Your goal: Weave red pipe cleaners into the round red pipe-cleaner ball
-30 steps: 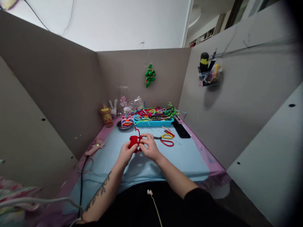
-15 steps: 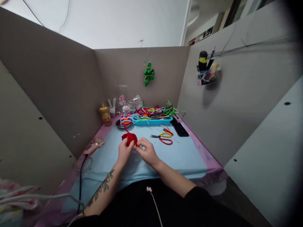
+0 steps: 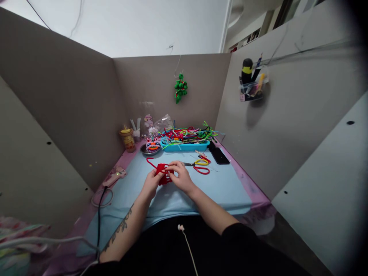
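My left hand pinches the left side of a red woven cord piece above the blue cloth. From its upper left, a loose red cord end sticks out. My right hand grips the piece's right side, fingers bent over its upper face and covering part of it. Several short red strands show at the right edge. Just beyond my right hand lie scissors with one yellow and one red handle, their blade tips partly hidden by the hand.
A blue tray heaped with colourful cords stands at the back. Beside it, a metal bowl holds a colourful knotted ornament. A black phone lies right. At left are a pink corded tool and a drink cup.
The red piece has been turned and spread flatter, showing its strands at the right. Both hands have shifted slightly, the right one now over its upper face.
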The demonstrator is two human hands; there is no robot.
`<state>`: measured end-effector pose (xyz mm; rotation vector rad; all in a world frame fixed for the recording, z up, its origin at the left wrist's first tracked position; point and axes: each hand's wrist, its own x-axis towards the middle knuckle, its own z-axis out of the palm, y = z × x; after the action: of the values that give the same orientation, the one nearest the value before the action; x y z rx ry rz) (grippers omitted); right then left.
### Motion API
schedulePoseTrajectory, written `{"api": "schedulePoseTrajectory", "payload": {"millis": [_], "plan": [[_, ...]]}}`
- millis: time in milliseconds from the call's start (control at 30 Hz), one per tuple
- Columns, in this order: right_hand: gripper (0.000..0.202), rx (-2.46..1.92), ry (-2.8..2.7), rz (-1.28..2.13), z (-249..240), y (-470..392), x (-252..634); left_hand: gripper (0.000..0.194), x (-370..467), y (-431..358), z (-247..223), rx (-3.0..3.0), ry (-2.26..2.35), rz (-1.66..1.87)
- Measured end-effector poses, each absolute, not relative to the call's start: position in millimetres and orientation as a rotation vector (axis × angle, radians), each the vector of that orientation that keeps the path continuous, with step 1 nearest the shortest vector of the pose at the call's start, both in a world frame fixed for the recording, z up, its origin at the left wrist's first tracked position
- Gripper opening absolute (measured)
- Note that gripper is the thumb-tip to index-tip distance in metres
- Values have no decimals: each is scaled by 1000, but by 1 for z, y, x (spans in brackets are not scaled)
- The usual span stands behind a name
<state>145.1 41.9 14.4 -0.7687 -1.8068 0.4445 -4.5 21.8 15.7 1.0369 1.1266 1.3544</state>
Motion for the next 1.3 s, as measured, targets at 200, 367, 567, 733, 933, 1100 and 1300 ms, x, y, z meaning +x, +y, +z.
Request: {"api": "schedulePoseTrajectory", "payload": {"millis": [200, 367, 567, 733, 933, 1100, 1300], "plan": [[14, -730, -1849, 184, 14, 43, 147, 40, 0, 20, 17, 1031, 1098, 1330], [9, -722, -1904, 99, 16, 44, 154, 44, -2, 19, 18, 1016, 1096, 1354], [10, -769, -1786, 170, 12, 36, 144, 38, -2, 21, 11, 1172, 1119, 1406], [16, -886, -1703, 410, 18, 41, 141, 25, -4, 21, 11, 1558, 1229, 1361], [18, -1035, -1497, 875, 12, 58, 144, 25, -8, 19, 14, 1673, 1174, 1259], [16, -1039, -1461, 1007, 5, 59, 144, 45, -11, 25, 0, 1472, 1066, 1237], [21, -1070, -1448, 1052, 2, 58, 142, 61, -13, 34, -12, 1405, 1071, 1248]]}}
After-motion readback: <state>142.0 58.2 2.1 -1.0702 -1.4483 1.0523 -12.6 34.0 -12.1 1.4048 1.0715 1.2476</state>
